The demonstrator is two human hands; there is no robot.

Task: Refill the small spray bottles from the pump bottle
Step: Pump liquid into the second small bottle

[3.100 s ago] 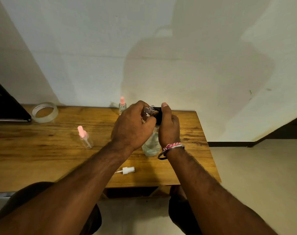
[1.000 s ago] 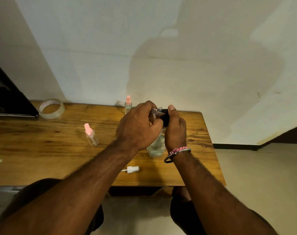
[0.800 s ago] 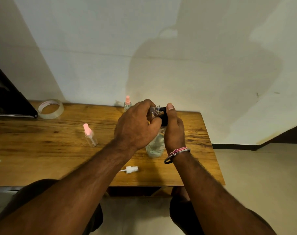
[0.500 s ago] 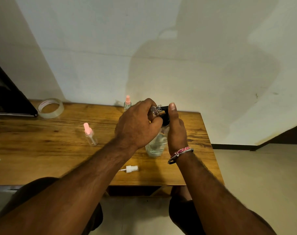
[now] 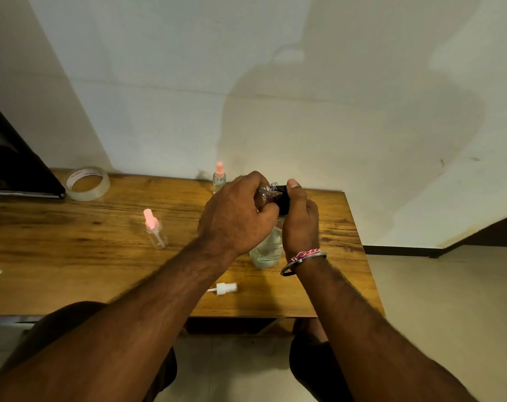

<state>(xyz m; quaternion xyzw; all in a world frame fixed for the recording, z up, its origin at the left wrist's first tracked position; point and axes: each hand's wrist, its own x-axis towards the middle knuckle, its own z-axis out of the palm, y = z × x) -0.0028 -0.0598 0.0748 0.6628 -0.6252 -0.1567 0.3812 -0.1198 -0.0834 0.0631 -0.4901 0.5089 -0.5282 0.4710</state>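
Gripping a small clear vial [image 5: 266, 192] with curled fingers, the left hand [image 5: 234, 219] tips its open neck against the black pump head [image 5: 283, 200], on which the right hand [image 5: 300, 220] is curled, thumb pressing on top. The pump bottle [image 5: 268, 250] stands under both hands, right of centre on the table [image 5: 72, 256]. The vial looks light, stiff and slick, so it is best pinched round its body, below the threads. The pump bottle, with liquid in it, is likely heavier and steadier. A white spray top [image 5: 224, 287] lies near; two pink-capped bottles [image 5: 155, 232] [image 5: 219, 177] stand left and far.
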